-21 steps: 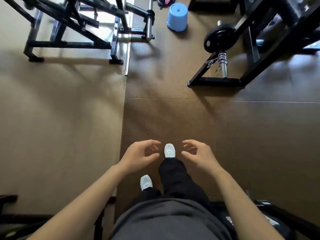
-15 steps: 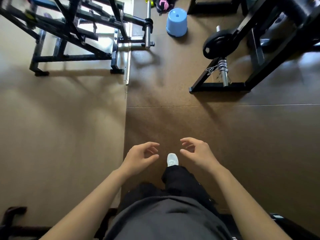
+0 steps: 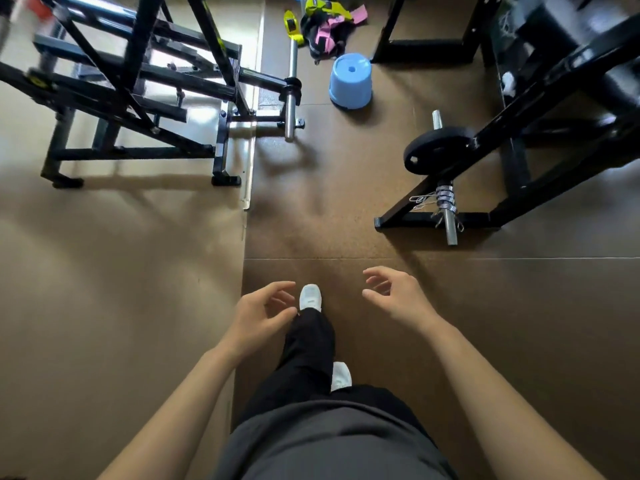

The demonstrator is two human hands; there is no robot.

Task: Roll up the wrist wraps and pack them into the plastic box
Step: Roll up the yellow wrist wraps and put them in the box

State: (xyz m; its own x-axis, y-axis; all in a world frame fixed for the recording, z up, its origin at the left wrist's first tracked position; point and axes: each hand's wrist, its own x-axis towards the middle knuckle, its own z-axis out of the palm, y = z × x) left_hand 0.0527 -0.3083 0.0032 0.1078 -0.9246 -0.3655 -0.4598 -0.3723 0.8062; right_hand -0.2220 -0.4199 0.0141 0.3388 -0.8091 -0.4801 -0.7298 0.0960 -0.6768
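Head-worn view, looking down at a person standing on a brown gym floor point(image 3: 346, 223), both bare arms stretched forward. The left hand point(image 3: 258, 315) held nothing: its fingers point(image 3: 278, 288) were loosely curled, with a gap between them and the thumb. The right hand point(image 3: 398, 296) was also empty, its fingers point(image 3: 377, 271) loosely curled and slightly spread, apart from the thumb.

Between the two sets of fingers, a white shoe point(image 3: 310, 296) showed at the end of a black trouser leg. A second white shoe point(image 3: 341, 375) sat nearer the body.

The wrist wraps point(image 3: 327, 27) lay in a loose heap of yellow-green, pink and black straps on the floor, far ahead of the fingers at the top edge of the view, well apart from both hands. A light blue plastic stool point(image 3: 350, 81) stood just on the near side of the heap.

Ahead and left of the left fingers stood a black metal rack point(image 3: 138, 81) with a steel bar end point(image 3: 291, 95) sticking out. Ahead and right of the right fingers, a black frame point(image 3: 519, 199) carried a black weight plate point(image 3: 433, 150).
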